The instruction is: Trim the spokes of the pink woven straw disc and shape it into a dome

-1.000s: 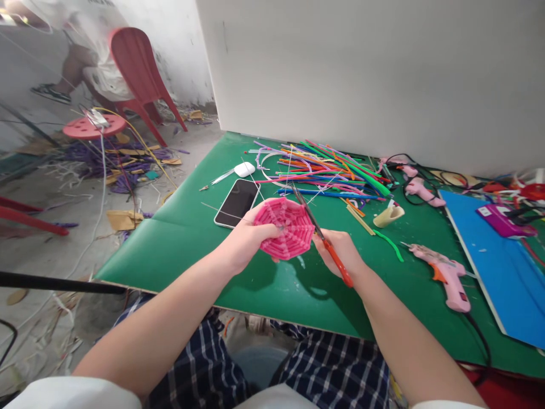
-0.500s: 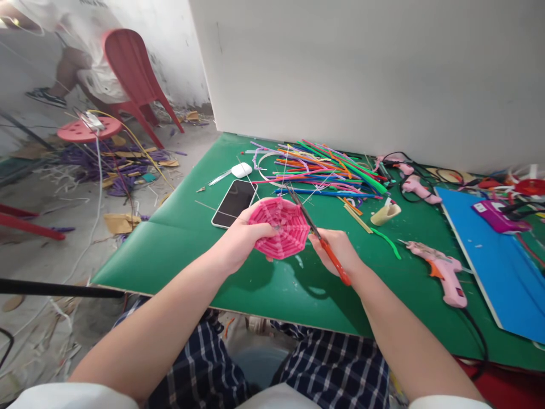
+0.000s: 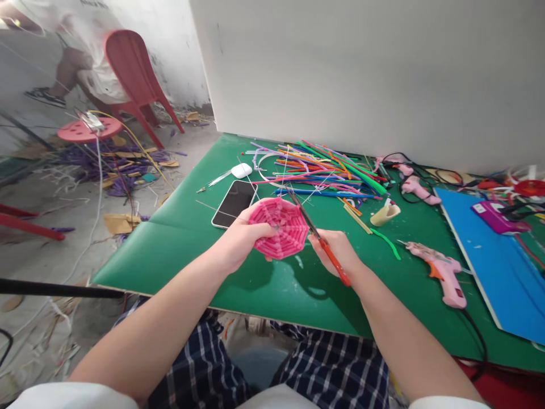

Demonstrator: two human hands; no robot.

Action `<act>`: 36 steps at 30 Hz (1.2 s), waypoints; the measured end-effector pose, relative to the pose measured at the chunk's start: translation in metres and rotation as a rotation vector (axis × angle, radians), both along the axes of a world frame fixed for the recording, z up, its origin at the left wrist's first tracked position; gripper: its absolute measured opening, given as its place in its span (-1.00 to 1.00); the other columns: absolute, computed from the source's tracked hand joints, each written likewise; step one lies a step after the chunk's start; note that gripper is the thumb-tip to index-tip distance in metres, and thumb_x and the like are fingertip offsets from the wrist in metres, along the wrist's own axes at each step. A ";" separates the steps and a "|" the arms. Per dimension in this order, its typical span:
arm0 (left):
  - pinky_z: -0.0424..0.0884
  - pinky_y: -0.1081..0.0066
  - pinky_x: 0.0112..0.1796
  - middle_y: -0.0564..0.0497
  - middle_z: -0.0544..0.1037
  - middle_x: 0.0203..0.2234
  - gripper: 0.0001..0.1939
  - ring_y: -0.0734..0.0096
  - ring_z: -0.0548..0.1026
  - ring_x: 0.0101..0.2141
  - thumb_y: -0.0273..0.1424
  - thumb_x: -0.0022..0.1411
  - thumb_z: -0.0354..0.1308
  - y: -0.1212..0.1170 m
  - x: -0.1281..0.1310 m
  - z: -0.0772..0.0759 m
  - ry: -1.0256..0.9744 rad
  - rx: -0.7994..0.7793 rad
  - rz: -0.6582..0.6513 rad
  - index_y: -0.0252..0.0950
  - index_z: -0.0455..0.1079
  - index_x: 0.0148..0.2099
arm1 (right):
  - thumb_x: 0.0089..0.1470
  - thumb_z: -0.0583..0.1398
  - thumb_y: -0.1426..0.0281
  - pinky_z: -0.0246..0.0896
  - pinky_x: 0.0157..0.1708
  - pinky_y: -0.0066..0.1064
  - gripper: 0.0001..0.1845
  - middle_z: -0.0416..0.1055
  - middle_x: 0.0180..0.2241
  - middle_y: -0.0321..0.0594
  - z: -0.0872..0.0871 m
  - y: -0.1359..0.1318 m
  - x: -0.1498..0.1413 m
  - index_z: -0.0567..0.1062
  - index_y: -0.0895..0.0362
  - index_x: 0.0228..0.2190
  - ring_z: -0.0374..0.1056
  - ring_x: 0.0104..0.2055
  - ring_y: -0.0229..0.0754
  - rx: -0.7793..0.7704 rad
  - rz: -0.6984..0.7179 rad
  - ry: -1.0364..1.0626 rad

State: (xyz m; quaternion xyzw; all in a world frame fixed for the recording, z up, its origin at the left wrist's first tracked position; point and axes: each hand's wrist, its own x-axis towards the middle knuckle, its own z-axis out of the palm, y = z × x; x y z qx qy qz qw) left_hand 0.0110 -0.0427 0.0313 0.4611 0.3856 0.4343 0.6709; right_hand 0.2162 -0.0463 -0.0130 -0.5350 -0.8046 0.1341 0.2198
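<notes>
My left hand (image 3: 241,237) is closed on the left edge of a pink woven disc (image 3: 284,241), its thumb lying across the face. Bare wire spokes (image 3: 252,188) stick out from the disc's upper and left sides. In my right hand (image 3: 336,250) are scissors with red-orange handles (image 3: 336,264); the dark blades (image 3: 307,218) point up and left along the disc's right edge. Whether the blades touch a wire is hard to make out. Both hands are above the green table (image 3: 170,250).
Behind the disc lie a phone (image 3: 235,204), a white case (image 3: 241,170) and many coloured pipe cleaners (image 3: 327,167). To the right are a pink glue gun (image 3: 443,272), a cut bamboo piece (image 3: 385,213) and a blue board (image 3: 498,261). A person sits on a red chair (image 3: 131,68).
Almost nothing differs. The disc and scissors keep the same place, with only a tiny shift to the left.
</notes>
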 end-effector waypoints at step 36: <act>0.31 0.57 -0.75 0.04 0.55 -0.33 -0.55 0.49 0.44 -0.63 -0.59 -0.12 0.07 0.003 -0.002 -0.001 -0.017 -0.043 -0.036 -0.22 0.41 -0.11 | 0.09 -0.08 0.26 -0.11 -0.60 -0.48 -0.65 0.04 -0.73 -0.36 -0.003 0.001 -0.001 0.02 0.08 -0.66 -0.02 -0.68 -0.33 0.019 -0.006 -0.008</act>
